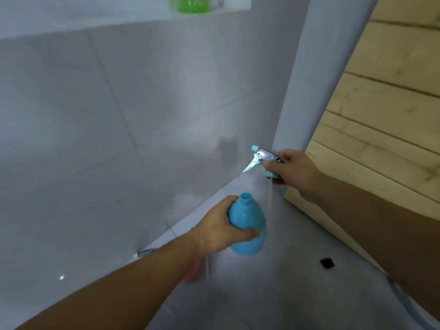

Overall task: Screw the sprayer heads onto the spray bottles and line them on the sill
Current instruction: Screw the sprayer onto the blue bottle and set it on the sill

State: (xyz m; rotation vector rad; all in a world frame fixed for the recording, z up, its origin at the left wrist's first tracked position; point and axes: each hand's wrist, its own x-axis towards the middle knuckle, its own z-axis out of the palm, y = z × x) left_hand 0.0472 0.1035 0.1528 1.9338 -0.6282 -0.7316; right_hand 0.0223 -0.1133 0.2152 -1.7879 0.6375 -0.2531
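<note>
Smooth blue bottle (247, 225) — open neck

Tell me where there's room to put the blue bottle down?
The grey surface is bare between the round blue plastic bottle and the small black square. It is crowded on the left, where a pink object and another sprayer head sit under the left forearm.

Wall (114, 120): large pale grey tiles, glossy. Sill (147, 19): white ledge, top of view. Wood panelling (385, 96): light horizontal planks, right. Floor (273, 294): grey, smooth.
</note>
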